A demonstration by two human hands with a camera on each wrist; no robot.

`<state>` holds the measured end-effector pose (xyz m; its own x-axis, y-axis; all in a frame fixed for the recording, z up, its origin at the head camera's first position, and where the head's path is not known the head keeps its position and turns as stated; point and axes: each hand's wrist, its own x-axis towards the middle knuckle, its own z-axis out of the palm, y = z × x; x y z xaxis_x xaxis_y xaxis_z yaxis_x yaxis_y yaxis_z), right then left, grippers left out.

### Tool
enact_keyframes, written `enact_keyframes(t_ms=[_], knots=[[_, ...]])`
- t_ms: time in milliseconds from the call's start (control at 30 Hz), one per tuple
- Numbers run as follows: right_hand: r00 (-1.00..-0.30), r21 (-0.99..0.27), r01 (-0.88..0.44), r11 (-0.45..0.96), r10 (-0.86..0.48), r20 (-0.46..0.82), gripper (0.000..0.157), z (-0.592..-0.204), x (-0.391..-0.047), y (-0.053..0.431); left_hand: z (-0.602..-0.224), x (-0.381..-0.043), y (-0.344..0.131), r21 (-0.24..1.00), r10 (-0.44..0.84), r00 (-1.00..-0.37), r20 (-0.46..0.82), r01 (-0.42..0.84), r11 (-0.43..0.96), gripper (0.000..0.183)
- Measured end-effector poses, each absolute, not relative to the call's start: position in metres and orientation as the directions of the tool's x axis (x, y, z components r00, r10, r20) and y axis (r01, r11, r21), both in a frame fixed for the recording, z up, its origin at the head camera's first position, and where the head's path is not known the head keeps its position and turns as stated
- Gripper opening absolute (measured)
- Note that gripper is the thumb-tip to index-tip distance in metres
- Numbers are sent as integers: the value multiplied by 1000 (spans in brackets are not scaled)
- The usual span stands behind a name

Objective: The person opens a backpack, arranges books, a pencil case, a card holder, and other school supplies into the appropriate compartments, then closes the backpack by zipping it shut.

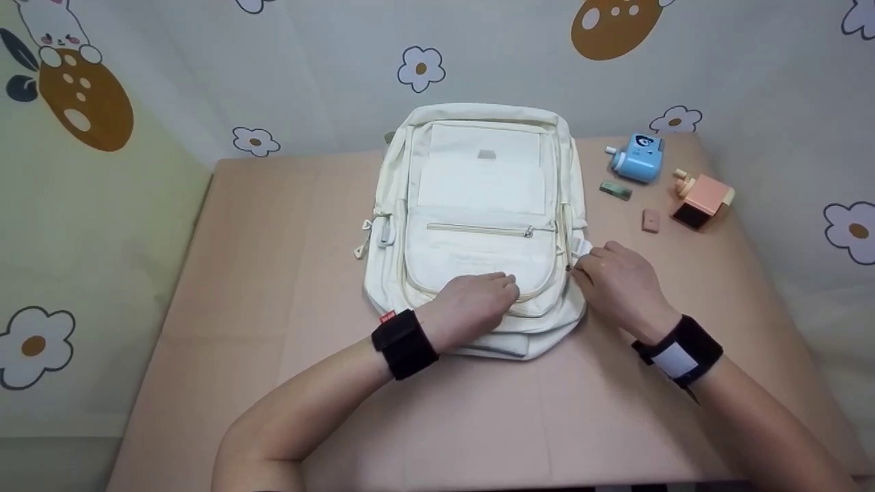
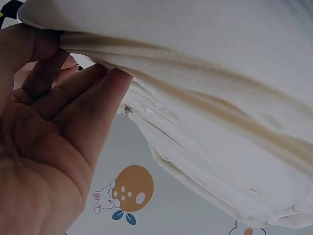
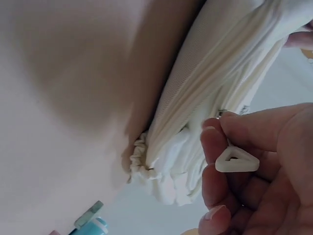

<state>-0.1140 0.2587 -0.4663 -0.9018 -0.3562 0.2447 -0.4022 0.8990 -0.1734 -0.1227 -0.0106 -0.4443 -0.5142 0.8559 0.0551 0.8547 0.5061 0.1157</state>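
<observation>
A cream backpack (image 1: pixel 482 178) lies on its back on the table, its front pocket with a short zipper (image 1: pixel 478 230) facing up. My left hand (image 1: pixel 472 311) is over the lower front of the bag; in the left wrist view its fingers pinch the fabric edge along a zipper seam (image 2: pixel 195 93). At the bag's right side, my right hand (image 1: pixel 625 290) pinches a zipper pull between thumb and forefinger. The pull's pale triangular end (image 3: pixel 237 166) hangs against the fingers in the right wrist view. Both wrists wear black bands.
Right of the bag stand a blue crank pencil sharpener (image 1: pixel 639 160) and a pink one (image 1: pixel 704 200). Near them lie a small green block (image 1: pixel 616 190) and a small pink block (image 1: pixel 651 221). Patterned cloth (image 1: pixel 328 82) hangs behind the table (image 1: pixel 273 273).
</observation>
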Motion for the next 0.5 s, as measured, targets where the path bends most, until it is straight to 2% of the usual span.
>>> enact_keyframes(t_ms=[300, 500], knots=[[-885, -171, -457, 873, -427, 188, 20, -456, -92, 248, -446, -123, -14, 81, 852, -502, 148, 865, 495, 15], [-894, -208, -446, 870, -428, 131, 19, -452, -85, 245, -447, -124, -14, 91, 851, -505, 143, 863, 497, 17]])
